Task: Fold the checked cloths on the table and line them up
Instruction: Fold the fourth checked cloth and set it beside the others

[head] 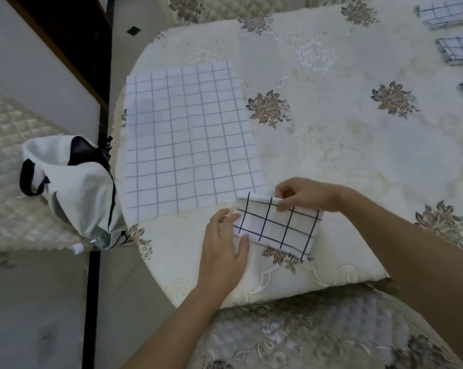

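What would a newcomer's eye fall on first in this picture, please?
Both hands work at the near edge of the table: the left hand presses flat on a small black-checked cloth while the right hand pinches its folded far edge. Beyond, to the left, lies a large blue-checked cloth, spread flat, and three folded cloths line the far right.

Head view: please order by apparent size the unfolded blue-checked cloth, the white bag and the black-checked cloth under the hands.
Largest: unfolded blue-checked cloth.
Next: white bag.
Smallest: black-checked cloth, already folded small.
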